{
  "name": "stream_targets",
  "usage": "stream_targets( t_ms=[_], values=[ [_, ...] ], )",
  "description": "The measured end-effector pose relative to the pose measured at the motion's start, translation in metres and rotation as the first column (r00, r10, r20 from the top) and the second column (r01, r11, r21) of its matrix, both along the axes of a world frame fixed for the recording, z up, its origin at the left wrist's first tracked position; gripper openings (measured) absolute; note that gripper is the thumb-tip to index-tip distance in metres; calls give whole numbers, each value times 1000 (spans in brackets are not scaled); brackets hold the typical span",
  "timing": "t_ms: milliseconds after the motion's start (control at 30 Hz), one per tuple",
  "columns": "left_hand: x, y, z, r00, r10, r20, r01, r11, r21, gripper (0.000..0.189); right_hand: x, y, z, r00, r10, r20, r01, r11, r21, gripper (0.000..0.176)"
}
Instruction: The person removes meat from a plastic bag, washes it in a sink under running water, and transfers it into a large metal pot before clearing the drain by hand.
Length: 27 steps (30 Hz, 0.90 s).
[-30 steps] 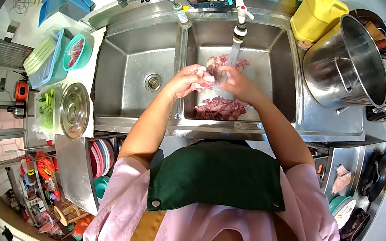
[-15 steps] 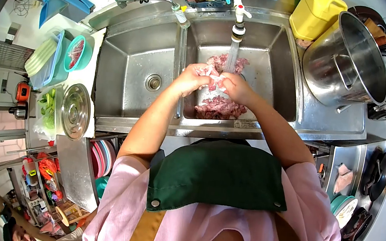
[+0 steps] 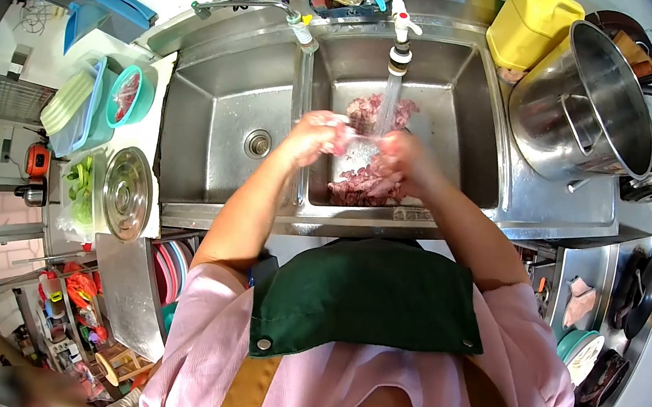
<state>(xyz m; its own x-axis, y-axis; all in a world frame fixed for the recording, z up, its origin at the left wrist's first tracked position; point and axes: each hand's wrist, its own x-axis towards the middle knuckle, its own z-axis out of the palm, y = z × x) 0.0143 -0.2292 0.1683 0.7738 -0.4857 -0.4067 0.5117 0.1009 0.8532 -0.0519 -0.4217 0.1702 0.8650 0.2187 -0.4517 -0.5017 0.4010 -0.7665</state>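
Observation:
Over the right sink basin [image 3: 451, 96], my left hand [image 3: 315, 138] is closed on a piece of raw meat [image 3: 341, 143]. Opposite it, my right hand [image 3: 405, 163] is closed too, blurred by motion. A pale, thin stretch of the meat seems to span the gap between both hands. Water runs from the tap [image 3: 400, 55] and falls just behind my hands. On the basin floor lie two heaps of pink raw meat: the far heap [image 3: 365, 110] near the water stream, and the near heap [image 3: 361, 187] below my hands, partly hidden by my right hand.
The left basin [image 3: 225, 128] has a drain strainer. A large steel pot [image 3: 548, 109] and a yellow jug [image 3: 531, 25] stand at the right. On the left counter are a turquoise bowl [image 3: 141, 103], a glass lid [image 3: 129, 192] and leafy greens [image 3: 82, 188]. Another person's blurred head shows lower left.
My hands have moved apart from close together, drawing the meat out between them. My right hand has shifted right and slightly nearer me. The water keeps running.

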Motion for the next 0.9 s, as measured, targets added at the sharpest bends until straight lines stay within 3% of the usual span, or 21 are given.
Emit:
stream_targets(
  t_ms=[33,67,100,167,233,300,367,400,467,567,600,633,700,733,800,833,867,900],
  values=[
    [12,20,-25,999,29,28,-26,993,-112,10,0,-21,6,1000,-17,-14,18,998,55,10],
    [26,47,-40,983,-163,83,175,970,-170,12,3,-35,9,999,-35,-27,37,993,111,9],
    [22,48,-34,983,-161,92,168,983,-76,13,10,-42,8,999,-34,-26,37,993,115,9],
    [5,44,-19,983,-166,76,165,986,17,13,13,-51,2,985,164,60,-153,976,-153,12],
    [3,26,-2,943,-333,14,329,936,123,9,15,-45,10,972,223,80,-206,961,-182,19],
    [3,13,4,887,-455,74,442,885,147,13,25,-32,12,952,288,104,-262,942,-211,27],
    [3,3,14,852,-513,100,493,853,173,15,38,-16,-3,834,428,349,-290,877,-384,44],
    [2,-3,22,816,-564,128,524,815,248,15,40,-8,-9,833,432,347,-296,876,-380,44],
    [4,-7,25,776,-611,153,545,773,324,15,44,2,-15,467,546,696,-74,808,-584,47],
    [9,-8,20,744,-648,163,543,729,417,16,37,-1,15,495,679,542,-126,673,-729,38],
    [7,-8,20,745,-647,164,542,730,417,16,37,-2,16,491,738,462,-124,585,-802,34],
    [4,-9,20,781,-609,139,530,764,368,17,38,-1,16,488,740,462,-125,584,-802,34],
    [3,-8,16,815,-569,112,513,797,320,17,40,2,13,486,830,275,-116,373,-921,26],
    [5,-6,10,824,-557,103,500,801,330,17,36,5,13,484,831,274,-115,371,-922,26],
    [7,-3,7,834,-543,99,485,806,338,16,26,11,12,520,815,256,58,266,-962,24],
    [5,-2,7,854,-511,96,458,826,328,14,27,11,-4,503,761,410,143,395,-908,21],
    [4,-1,8,874,-478,93,428,846,318,12,28,10,-16,499,764,410,143,394,-908,21],
    [4,0,10,875,-473,97,423,848,319,12,29,11,-20,649,600,468,21,601,-799,19]
  ],
)
